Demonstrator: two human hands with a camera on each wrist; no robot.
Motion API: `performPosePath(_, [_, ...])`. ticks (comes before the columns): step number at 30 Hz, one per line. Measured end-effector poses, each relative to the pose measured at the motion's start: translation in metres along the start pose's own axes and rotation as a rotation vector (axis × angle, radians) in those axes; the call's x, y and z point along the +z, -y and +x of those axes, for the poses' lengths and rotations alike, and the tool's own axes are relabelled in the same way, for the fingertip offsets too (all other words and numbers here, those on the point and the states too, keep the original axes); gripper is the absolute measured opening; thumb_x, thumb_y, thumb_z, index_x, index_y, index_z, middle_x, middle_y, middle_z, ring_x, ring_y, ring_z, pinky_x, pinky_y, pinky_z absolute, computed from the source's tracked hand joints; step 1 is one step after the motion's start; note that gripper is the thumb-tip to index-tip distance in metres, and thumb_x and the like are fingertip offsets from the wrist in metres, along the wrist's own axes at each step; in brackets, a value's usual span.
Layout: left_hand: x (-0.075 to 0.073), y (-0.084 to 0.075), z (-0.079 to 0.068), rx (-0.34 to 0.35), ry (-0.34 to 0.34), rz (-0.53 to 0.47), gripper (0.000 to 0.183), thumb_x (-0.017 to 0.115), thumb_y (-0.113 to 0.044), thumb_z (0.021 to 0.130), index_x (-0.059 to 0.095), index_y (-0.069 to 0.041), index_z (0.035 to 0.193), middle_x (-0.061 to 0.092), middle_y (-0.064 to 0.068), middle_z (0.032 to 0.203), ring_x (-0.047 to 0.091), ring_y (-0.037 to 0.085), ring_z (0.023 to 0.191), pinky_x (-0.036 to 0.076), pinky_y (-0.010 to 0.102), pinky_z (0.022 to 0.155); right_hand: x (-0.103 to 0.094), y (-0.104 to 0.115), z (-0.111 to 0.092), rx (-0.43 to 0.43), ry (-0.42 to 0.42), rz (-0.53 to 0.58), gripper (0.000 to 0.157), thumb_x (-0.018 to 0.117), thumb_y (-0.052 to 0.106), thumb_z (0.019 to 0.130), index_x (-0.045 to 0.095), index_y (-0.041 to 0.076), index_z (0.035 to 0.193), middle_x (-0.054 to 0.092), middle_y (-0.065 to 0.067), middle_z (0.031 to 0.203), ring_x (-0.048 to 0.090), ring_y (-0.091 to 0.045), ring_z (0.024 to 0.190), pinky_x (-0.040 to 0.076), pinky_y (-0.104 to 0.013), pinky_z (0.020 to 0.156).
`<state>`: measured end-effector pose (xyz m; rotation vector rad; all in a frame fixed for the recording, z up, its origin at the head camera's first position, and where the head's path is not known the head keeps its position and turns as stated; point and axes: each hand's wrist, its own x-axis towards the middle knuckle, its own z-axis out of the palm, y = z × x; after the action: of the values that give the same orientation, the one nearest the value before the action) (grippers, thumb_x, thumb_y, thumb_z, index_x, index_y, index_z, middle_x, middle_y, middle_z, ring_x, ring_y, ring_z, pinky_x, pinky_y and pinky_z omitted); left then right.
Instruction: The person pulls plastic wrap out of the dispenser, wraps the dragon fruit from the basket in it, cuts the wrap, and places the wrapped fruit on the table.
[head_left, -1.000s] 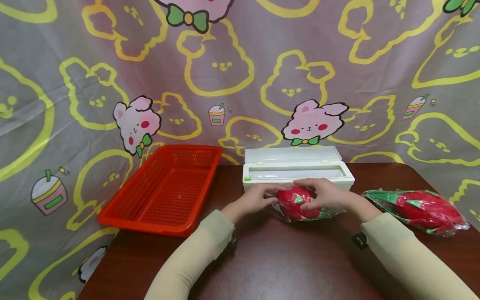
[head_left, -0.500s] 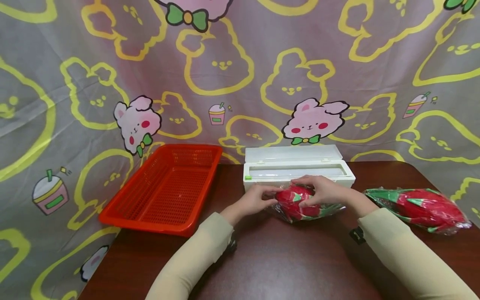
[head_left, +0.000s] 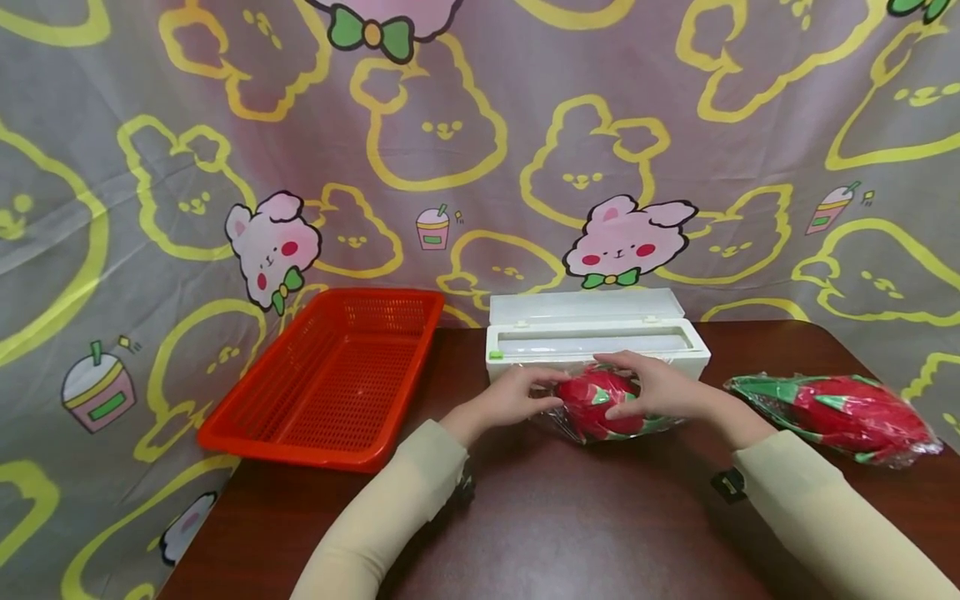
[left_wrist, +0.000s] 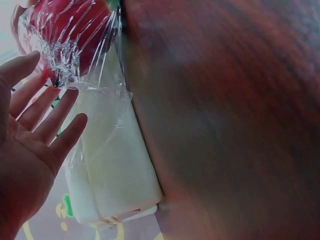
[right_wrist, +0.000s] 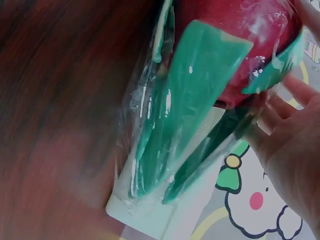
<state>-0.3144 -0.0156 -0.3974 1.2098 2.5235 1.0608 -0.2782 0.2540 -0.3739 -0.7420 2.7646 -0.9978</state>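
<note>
A red dragon fruit (head_left: 592, 412) with green scales, wrapped in clear cling film, lies on the table in front of a white cling film dispenser (head_left: 690, 365). My right hand (head_left: 671, 389) holds its right part, thumb on the near side and fingers over the top. At its left end is my left hand (head_left: 513, 396). The left wrist view shows that hand's fingers (left_wrist: 47, 122) spread and fairly straight, near or touching the crinkled cling film (left_wrist: 107, 75). Long green scales (right_wrist: 192, 95) show under the film in the right wrist view. The dispenser's lid (head_left: 585, 307) is up.
Another film-wrapped dragon fruit (head_left: 847, 417) lies at the right of the brown table (head_left: 570, 525). An orange-red plastic basket (head_left: 300, 454) stands at the left. Behind everything hangs a patterned curtain (head_left: 480, 108).
My right hand shifts slightly to the right on the wrapped dragon fruit. The left hand and the fruit stay almost in place.
</note>
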Motion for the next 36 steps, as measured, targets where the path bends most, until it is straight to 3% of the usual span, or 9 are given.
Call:
performPosePath(4, [-0.001, 0.001, -0.001, 0.011, -0.011, 0.028, 0.043, 0.07, -0.021, 0.091, 0.061, -0.014, 0.133, 0.063, 0.0, 0.128, 0.058, 0.009, 0.113, 0.047, 0.021, 0.09, -0.005, 0.004, 0.0, 0.001, -0.013, -0.028, 0.087, 0.084, 0.041, 0.073, 0.043, 0.007, 0.143, 0.049, -0.019, 0.135, 0.045, -0.04, 0.121, 0.054, -0.046, 0.082])
performPosePath(9, [-0.006, 0.003, -0.008, -0.028, -0.067, -0.018, 0.037, 0.067, -0.02, 0.093, 0.064, -0.013, 0.129, 0.065, 0.002, 0.124, 0.061, 0.012, 0.108, 0.049, 0.025, 0.09, -0.015, 0.007, 0.003, 0.003, -0.054, -0.117, 0.075, 0.079, 0.045, 0.078, 0.051, 0.007, 0.137, 0.054, -0.018, 0.132, 0.049, -0.039, 0.121, 0.049, -0.055, 0.088])
performPosePath(12, [-0.012, 0.005, -0.014, -0.022, -0.173, -0.052, 0.03, 0.067, -0.015, 0.093, 0.067, -0.008, 0.122, 0.067, 0.005, 0.118, 0.064, 0.015, 0.102, 0.051, 0.028, 0.087, -0.019, 0.009, 0.008, -0.02, -0.059, -0.142, 0.069, 0.077, 0.046, 0.08, 0.055, 0.007, 0.133, 0.058, -0.016, 0.129, 0.052, -0.038, 0.119, 0.047, -0.056, 0.09])
performPosePath(16, [-0.019, 0.011, -0.02, 0.013, -0.392, -0.042, 0.023, 0.073, -0.01, 0.088, 0.072, -0.006, 0.111, 0.07, 0.005, 0.107, 0.065, 0.016, 0.095, 0.053, 0.031, 0.083, -0.027, 0.014, 0.019, -0.044, -0.06, -0.151, 0.062, 0.075, 0.043, 0.083, 0.059, 0.007, 0.13, 0.061, -0.015, 0.125, 0.055, -0.036, 0.115, 0.048, -0.055, 0.09])
performPosePath(19, [-0.022, 0.015, -0.022, 0.025, -0.537, 0.002, 0.027, 0.079, -0.01, 0.082, 0.073, -0.008, 0.108, 0.07, 0.004, 0.107, 0.063, 0.018, 0.099, 0.05, 0.033, 0.088, -0.031, 0.018, 0.031, -0.065, -0.059, -0.161, 0.056, 0.076, 0.038, 0.083, 0.062, 0.006, 0.127, 0.063, -0.015, 0.121, 0.057, -0.034, 0.112, 0.048, -0.054, 0.09])
performPosePath(21, [-0.024, 0.017, -0.022, 0.024, -0.595, 0.024, 0.033, 0.082, -0.011, 0.079, 0.073, -0.009, 0.11, 0.069, 0.005, 0.112, 0.06, 0.02, 0.105, 0.047, 0.035, 0.094, -0.033, 0.019, 0.04, -0.094, -0.059, -0.173, 0.051, 0.076, 0.034, 0.084, 0.064, 0.006, 0.124, 0.064, -0.014, 0.12, 0.058, -0.033, 0.11, 0.048, -0.054, 0.09])
performPosePath(24, [-0.025, 0.022, -0.019, -0.009, -0.618, 0.028, 0.042, 0.084, -0.014, 0.076, 0.071, -0.008, 0.115, 0.065, 0.005, 0.121, 0.055, 0.023, 0.114, 0.042, 0.035, 0.1, -0.035, 0.018, 0.054, -0.125, -0.057, -0.189, 0.044, 0.077, 0.031, 0.084, 0.067, 0.008, 0.12, 0.066, -0.011, 0.117, 0.061, -0.03, 0.107, 0.048, -0.051, 0.091])
performPosePath(28, [-0.022, 0.031, -0.017, -0.096, -0.6, 0.017, 0.05, 0.086, -0.018, 0.075, 0.068, -0.01, 0.121, 0.059, 0.006, 0.131, 0.05, 0.024, 0.123, 0.037, 0.037, 0.105, -0.035, 0.019, 0.068, -0.151, -0.038, -0.19, 0.04, 0.077, 0.03, 0.084, 0.07, 0.009, 0.117, 0.067, -0.007, 0.113, 0.062, -0.027, 0.104, 0.048, -0.049, 0.09])
performPosePath(36, [-0.02, 0.048, -0.013, -0.21, -0.558, -0.051, 0.078, 0.088, -0.023, 0.072, 0.051, -0.009, 0.14, 0.041, 0.01, 0.149, 0.039, 0.027, 0.135, 0.032, 0.041, 0.109, -0.036, 0.019, 0.077, -0.118, 0.003, -0.189, 0.037, 0.078, 0.027, 0.084, 0.072, 0.007, 0.114, 0.068, -0.01, 0.111, 0.063, -0.029, 0.102, 0.047, -0.052, 0.09])
